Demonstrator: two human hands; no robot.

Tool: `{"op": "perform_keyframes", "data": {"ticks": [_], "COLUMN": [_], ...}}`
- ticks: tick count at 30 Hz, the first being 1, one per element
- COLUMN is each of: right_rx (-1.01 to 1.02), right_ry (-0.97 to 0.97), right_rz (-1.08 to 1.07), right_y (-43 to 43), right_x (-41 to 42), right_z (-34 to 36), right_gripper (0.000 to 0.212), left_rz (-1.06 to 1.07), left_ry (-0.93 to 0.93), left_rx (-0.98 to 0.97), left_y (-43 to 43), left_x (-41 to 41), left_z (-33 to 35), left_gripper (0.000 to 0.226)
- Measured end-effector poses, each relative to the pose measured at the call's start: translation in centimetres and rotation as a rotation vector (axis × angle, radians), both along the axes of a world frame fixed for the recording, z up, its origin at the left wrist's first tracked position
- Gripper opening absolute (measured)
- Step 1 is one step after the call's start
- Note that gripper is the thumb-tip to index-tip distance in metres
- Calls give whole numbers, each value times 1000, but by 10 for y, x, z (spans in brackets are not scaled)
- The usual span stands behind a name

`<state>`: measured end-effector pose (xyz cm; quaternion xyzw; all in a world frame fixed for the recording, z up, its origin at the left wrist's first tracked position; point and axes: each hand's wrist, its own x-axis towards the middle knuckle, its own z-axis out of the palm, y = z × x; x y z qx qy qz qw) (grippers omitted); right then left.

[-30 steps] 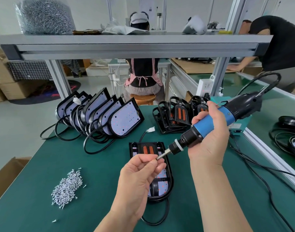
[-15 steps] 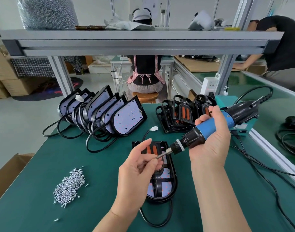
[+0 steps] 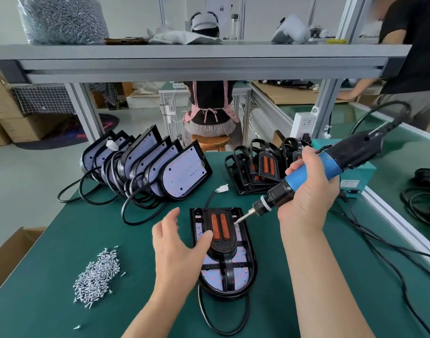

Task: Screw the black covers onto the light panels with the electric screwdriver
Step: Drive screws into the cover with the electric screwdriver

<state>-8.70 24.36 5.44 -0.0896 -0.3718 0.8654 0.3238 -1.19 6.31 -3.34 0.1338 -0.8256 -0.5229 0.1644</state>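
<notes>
right hand (image 3: 306, 191) grips electric screwdriver (image 3: 314, 174) | left hand (image 3: 177, 242) open, steadying black cover (image 3: 221, 230) | screw possibly seating | leaning light panels (image 3: 145, 164) uncovered

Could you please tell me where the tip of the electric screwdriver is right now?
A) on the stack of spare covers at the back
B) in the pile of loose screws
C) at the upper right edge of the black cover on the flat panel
C: the screwdriver, gripped by the right hand, slants down so that its tip sits at the upper right edge of the black cover on the flat light panel.
</notes>
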Motion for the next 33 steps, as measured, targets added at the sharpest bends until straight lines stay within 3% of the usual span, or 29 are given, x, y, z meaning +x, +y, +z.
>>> {"op": "perform_keyframes", "data": {"ticks": [4, 8, 12, 33], "right_rx": [168, 246, 303, 427], "right_ry": [52, 93, 76, 21], "right_rz": [-67, -7, 28, 111], "right_y": [-1, -10, -19, -30], "right_x": [-15, -28, -40, -60], "right_z": [7, 4, -6, -20], "right_gripper": [15, 16, 16, 15], "left_rz": [-127, -210, -209, -200], "left_ry": [-311, -369, -359, -307], "left_rx": [101, 157, 209, 276], "left_y": [2, 2, -1, -2], "left_x": [-22, -37, -39, -39], "left_z": [0, -2, -10, -21], "left_gripper": [97, 78, 67, 69]}}
